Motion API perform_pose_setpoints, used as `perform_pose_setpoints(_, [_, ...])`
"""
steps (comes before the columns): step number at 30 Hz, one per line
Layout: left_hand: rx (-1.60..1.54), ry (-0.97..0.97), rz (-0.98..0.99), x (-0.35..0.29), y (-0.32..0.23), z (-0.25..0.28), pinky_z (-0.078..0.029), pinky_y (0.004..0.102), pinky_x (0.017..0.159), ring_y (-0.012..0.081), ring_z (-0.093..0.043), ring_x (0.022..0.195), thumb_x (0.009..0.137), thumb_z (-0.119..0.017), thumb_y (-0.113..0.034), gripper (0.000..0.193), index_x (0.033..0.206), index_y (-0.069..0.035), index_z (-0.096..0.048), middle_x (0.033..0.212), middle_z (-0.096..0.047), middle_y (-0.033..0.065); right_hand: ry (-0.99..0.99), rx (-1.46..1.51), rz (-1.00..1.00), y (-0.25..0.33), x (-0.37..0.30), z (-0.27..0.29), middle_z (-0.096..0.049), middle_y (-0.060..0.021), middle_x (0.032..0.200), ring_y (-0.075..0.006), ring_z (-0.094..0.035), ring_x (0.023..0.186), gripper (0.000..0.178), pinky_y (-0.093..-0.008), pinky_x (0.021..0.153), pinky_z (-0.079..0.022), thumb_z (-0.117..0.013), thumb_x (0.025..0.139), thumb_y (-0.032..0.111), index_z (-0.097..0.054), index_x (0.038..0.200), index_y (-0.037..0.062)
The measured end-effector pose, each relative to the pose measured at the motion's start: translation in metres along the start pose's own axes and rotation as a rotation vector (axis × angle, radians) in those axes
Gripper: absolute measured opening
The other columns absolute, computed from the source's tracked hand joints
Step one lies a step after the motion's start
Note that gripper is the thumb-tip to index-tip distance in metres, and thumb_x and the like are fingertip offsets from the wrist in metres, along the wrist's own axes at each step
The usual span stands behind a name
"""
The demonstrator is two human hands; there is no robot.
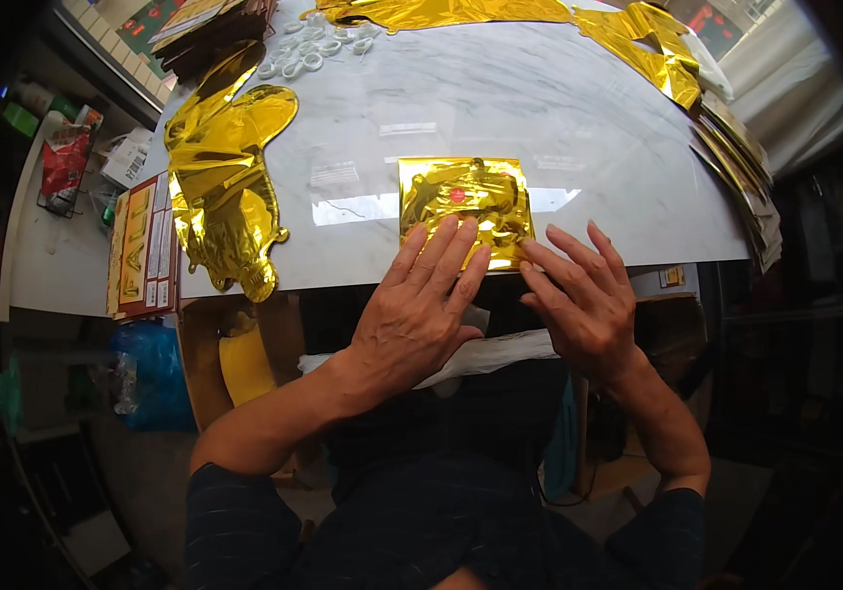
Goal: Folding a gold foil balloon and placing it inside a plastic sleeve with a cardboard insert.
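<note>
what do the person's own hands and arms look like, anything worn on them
The left hand and right hand are bare: no gloves, rings or watch show. Both forearms are uncovered too. The sleeves are short and dark, with faint thin lines.

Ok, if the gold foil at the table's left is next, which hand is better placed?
Probably the left hand: it is nearer the gold foil. The right hand is farther off and would likely have to reach past the left. Both have fingers at the gold packet.
</note>
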State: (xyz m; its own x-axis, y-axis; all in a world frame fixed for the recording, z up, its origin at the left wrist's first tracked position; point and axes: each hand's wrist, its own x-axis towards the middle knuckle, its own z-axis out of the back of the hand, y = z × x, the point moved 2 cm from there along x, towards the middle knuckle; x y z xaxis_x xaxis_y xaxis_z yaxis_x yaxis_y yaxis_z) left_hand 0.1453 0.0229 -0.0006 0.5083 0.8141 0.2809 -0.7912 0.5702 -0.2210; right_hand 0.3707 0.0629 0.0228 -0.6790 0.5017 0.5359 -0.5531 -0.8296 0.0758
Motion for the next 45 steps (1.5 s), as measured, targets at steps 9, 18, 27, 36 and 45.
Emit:
perform_pose_setpoints(9, [-0.071,-0.025,-0.031,0.007,0.003,0.015,-0.036,0.0502,0.123,0.0397,-0.045,0.148,0.086,-0.082,-0.035,0.078,0.150,-0.001,-0.052,0.157,-0.048,0.0216,0.088,-0.028,0.144,-0.014,0.026,-0.007,-0.073,-0.0067,0.107,-0.0218,-0.073,0.103,0.022,-0.0550,0.122,-0.041,-0.069,0.088,0.008,-0.074,0.109,0.0031])
perform_pose_setpoints(18, [-0.079,-0.056,-0.082,0.020,0.018,0.025,-0.051,0.0450,0.106,0.0355,-0.063,0.126,0.088,-0.080,-0.028,0.053,0.134,-0.007,-0.065,0.141,-0.062,0.0154,0.189,-0.078,0.259,-0.015,0.035,-0.004,-0.067,-0.0073,0.093,-0.0215,-0.071,0.092,0.019,-0.0542,0.123,-0.040,-0.066,0.087,0.008,-0.072,0.103,0.0002])
perform_pose_setpoints(27, [-0.027,0.025,-0.067,0.037,0.019,0.030,-0.058,0.0413,0.088,0.0302,-0.070,0.108,0.087,-0.081,-0.026,0.038,0.119,-0.009,-0.070,0.121,-0.071,0.0097,0.157,-0.203,0.191,-0.006,0.039,-0.014,-0.060,-0.0082,0.083,-0.0233,-0.068,0.083,0.010,-0.0543,0.121,-0.042,-0.064,0.087,0.009,-0.069,0.092,0.0010])
perform_pose_setpoints(36, [-0.036,0.011,-0.002,0.045,0.023,0.046,-0.058,0.0406,0.067,0.0309,-0.075,0.076,0.089,-0.077,-0.014,0.022,0.110,-0.008,-0.075,0.085,-0.075,0.0141,0.038,0.160,0.029,-0.014,0.064,0.023,-0.066,-0.0095,0.079,-0.0298,-0.070,0.081,0.005,-0.0527,0.112,-0.049,-0.069,0.087,0.006,-0.072,0.091,0.0040])
perform_pose_setpoints(45, [-1.520,0.331,0.602,0.030,0.025,0.073,-0.036,0.0201,0.048,0.0014,-0.052,0.056,0.098,-0.078,-0.021,0.027,0.105,0.005,-0.075,0.075,-0.067,-0.0023,-0.102,1.575,-0.787,-0.015,0.035,0.034,-0.068,-0.0193,0.133,-0.0213,-0.068,0.118,0.074,-0.0342,0.102,-0.055,-0.057,0.109,0.047,-0.038,0.155,-0.0078])
